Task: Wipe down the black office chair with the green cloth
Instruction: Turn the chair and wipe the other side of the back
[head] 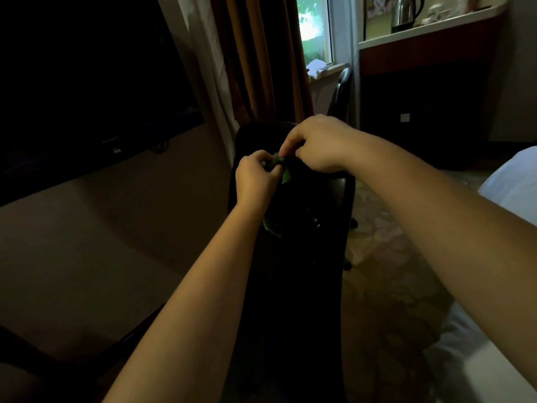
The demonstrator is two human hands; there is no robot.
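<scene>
The room is dim, and most of the black office chair under my arms melts into shadow. I can pick out only its glossy upper edge and, low on its right side, two dark casters on the patterned carpet.

There is one green cloth, bunched between my two hands over the chair's upper edge. Little of it shows: a small fold between my fingers and a dull green patch lower down, beside my left forearm. My left hand is curled, its fingertips pinching the cloth from the left. My right hand is curled too, thumb and forefinger nipping the cloth from above. I cannot tell whether the cloth touches the chair. Both my forearms are bare.

On the left, one large screen is almost black. Ahead hang the curtains, beside one bright window, with one second dark chair below it. One steel kettle stands on a pale ledge, cropped by the top edge. One white bed is cut off at the right.
</scene>
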